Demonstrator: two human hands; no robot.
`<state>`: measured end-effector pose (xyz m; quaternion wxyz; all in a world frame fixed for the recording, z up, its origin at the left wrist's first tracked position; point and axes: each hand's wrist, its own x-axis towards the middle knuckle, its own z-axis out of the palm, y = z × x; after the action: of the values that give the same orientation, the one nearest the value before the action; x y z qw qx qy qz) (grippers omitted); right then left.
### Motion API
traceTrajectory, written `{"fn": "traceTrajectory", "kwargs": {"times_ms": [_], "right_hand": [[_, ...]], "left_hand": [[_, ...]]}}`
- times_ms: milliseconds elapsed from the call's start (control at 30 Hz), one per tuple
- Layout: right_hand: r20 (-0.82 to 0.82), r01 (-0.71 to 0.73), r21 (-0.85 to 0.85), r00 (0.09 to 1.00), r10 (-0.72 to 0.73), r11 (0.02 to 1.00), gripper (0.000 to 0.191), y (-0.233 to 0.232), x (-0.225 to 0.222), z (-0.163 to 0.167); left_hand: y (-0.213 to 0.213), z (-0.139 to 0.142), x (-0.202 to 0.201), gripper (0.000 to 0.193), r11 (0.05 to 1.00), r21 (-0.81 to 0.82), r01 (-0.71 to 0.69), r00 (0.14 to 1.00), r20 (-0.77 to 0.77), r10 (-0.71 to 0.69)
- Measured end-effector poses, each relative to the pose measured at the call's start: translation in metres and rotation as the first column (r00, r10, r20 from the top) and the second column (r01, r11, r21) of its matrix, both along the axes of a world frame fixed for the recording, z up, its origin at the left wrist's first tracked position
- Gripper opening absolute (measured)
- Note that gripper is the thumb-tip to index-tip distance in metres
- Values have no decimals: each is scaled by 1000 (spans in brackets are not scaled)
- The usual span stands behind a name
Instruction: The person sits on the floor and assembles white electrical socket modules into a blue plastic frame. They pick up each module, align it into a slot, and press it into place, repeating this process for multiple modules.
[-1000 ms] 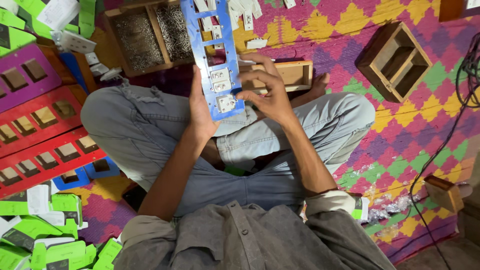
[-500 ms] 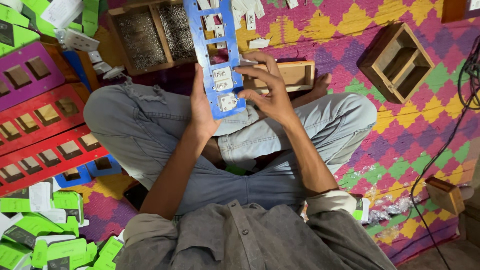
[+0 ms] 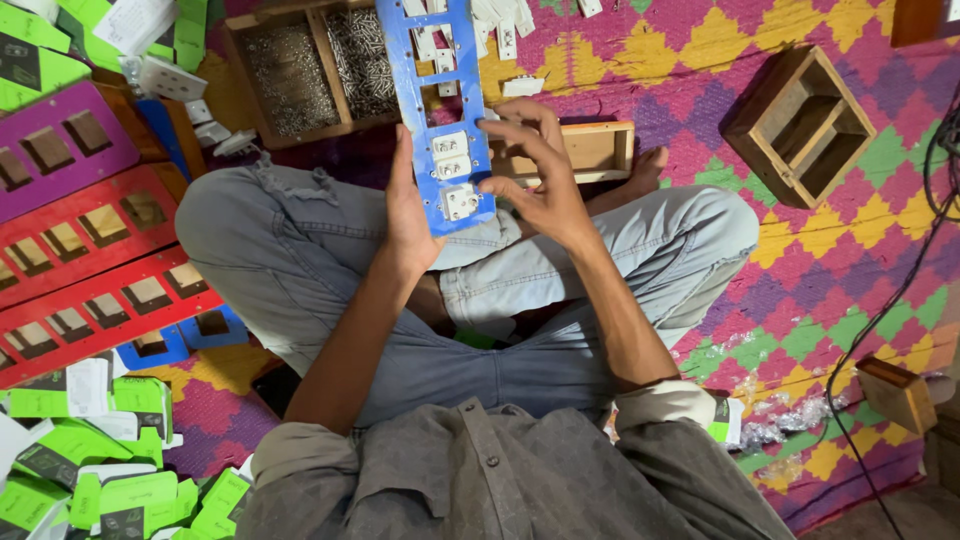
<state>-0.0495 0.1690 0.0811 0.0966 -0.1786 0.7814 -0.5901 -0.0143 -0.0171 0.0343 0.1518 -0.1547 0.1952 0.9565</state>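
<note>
Little has shifted: left hand (image 3: 408, 205) still clasps the long blue plastic switch panel (image 3: 437, 110); right hand (image 3: 540, 180) fingertips pinch its white switch (image 3: 460, 200).

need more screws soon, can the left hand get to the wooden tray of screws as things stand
Probably not yet: the left hand is busy gripping the blue panel's edge. The screw tray lies just beyond the left knee, nothing blocking it.

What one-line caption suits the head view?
Left hand steadies a long blue cut-out panel holding white switches; right hand fingers its edge.
</note>
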Motion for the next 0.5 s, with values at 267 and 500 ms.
{"fn": "traceTrajectory", "kwargs": {"times_ms": [267,500], "right_hand": [[83,-94,-245,990,118,965,62,-10,16,3],[214,24,-114,977,1,993,47,0,18,-3]], "left_hand": [[18,-29,8,51,804,-519,-291,930,-351,110],[13,-11,10,56,693,-634,-344,903,-425,59]]}}
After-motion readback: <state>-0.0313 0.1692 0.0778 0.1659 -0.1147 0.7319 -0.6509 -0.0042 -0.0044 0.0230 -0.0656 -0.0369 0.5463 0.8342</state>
